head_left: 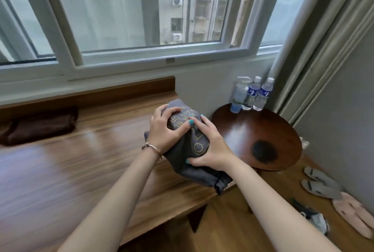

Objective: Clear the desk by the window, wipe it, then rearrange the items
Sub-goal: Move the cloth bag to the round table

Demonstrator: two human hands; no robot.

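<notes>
A grey drawstring bag [197,146] with yellow lettering lies at the right end of the wooden desk [81,160] under the window. My left hand [168,128] grips its top from the left, fingers curled over the cloth. My right hand [210,146] holds its right side, thumb near the lower edge and fingers laid across the lettering. The bag's drawstring end hangs over the desk's front right corner. A folded dark brown cloth [40,125] lies at the back left of the desk.
A round dark wooden side table [263,134] stands right of the desk, carrying two water bottles [257,93] and a pump bottle [238,95]. Grey and pink slippers [332,193] lie on the floor at the right. The wall and curtain close off the right side.
</notes>
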